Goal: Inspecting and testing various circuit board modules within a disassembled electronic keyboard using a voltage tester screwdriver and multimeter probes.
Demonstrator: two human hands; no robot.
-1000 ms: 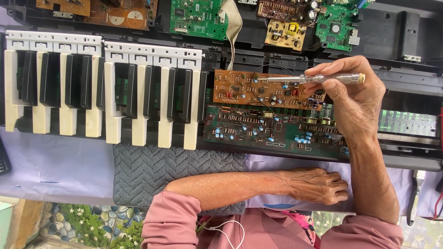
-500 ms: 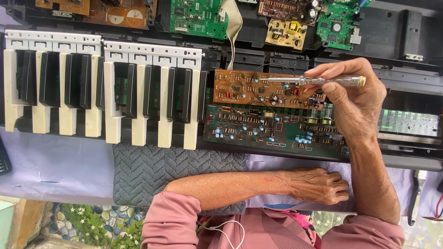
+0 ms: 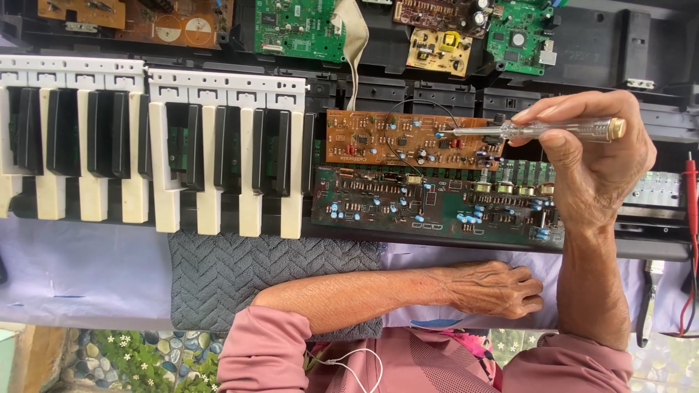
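Nothing has moved: your right hand (image 3: 590,171) still pinches the clear-handled screwdriver (image 3: 535,131), tip on the brown circuit board (image 3: 386,138). Your left hand (image 3: 495,289) rests loosely curled, holding nothing, on the tabletop's near edge by the grey mat (image 3: 240,280).

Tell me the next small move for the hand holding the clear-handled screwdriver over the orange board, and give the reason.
Probably ease the screwdriver tip down onto one spot on the orange circuit board. The right hand holds it level, tip over the board's right part, contact unclear. The left hand rests idle on the cloth, so it could steady the board.
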